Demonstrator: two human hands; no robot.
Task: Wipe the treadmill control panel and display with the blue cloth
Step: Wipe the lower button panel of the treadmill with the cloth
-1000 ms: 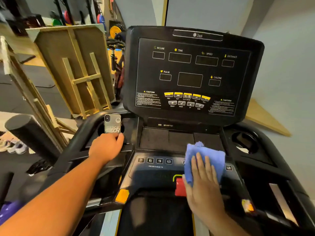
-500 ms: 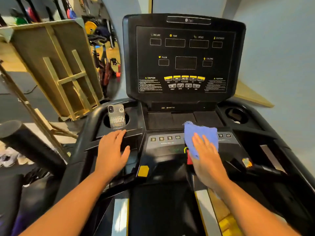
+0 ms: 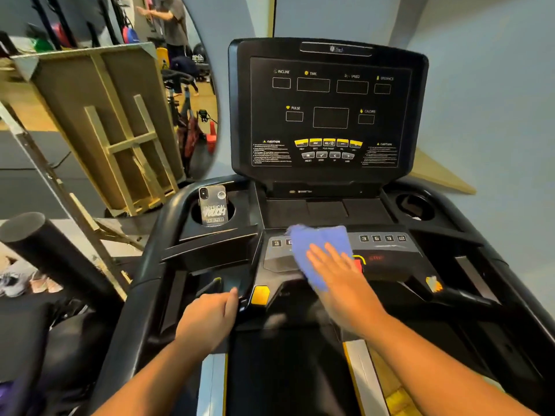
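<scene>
The black treadmill display point(image 3: 329, 115) stands upright ahead, dark, with yellow buttons along its lower part. Below it lies the control panel point(image 3: 387, 250) with numbered keys and a red stop button. A blue cloth point(image 3: 312, 244) is spread over the panel's left-centre keys. My right hand point(image 3: 339, 274) presses flat on the cloth, fingers straight and pointing up-left. My left hand point(image 3: 210, 316) rests low on the left side of the console, its thumb against the edge near a yellow tab; its fingers are hidden.
A phone point(image 3: 212, 205) stands in the left cup holder; the right cup holder point(image 3: 416, 207) holds nothing. A round mirror point(image 3: 99, 94) on the left reflects wooden frames, gym gear and a person. A black foam roller point(image 3: 51, 253) lies left; a blue wall stands right.
My right hand slid the cloth leftward over the panel, uncovering the right numbered keys and stop button. My left hand dropped from the ledge near the phone to the console's lower left edge.
</scene>
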